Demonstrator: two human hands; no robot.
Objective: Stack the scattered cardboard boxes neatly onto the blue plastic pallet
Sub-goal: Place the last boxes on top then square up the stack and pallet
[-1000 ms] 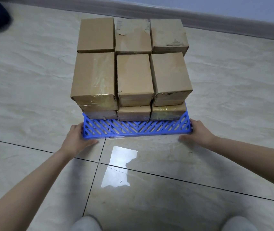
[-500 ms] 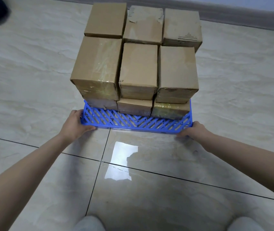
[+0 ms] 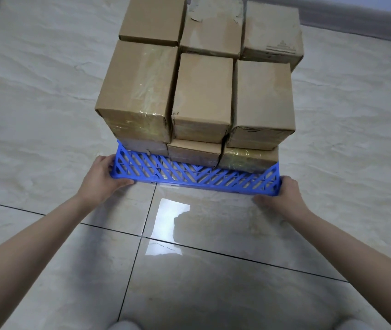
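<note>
- The cardboard boxes (image 3: 201,96) are all on the blue plastic pallet (image 3: 189,173), in two layers, three across, and packed tight side to side; no box lies loose on the floor that I can see
- The upper layer juts a little past the lower one towards the pallet's near edge, so the stack looks slightly top-heavy on that side
- The left hand (image 3: 99,179) is clamped on the pallet's near-left corner, fingers wrapped round the edge
- The right hand (image 3: 282,196) grips the near-right corner the same way
- Holding both near corners reads to me as shifting or squaring the loaded pallet rather than adding boxes; an even hold at each end would keep the load from twisting
- I'd call the stacking done, or nearly
- The pallet sits on a glossy, pale, marbled tile floor (image 3: 46,115) with dark grout lines and a bright window glare (image 3: 168,225) just before its near edge
- A grey skirting board (image 3: 368,22) runs along the far wall
</note>
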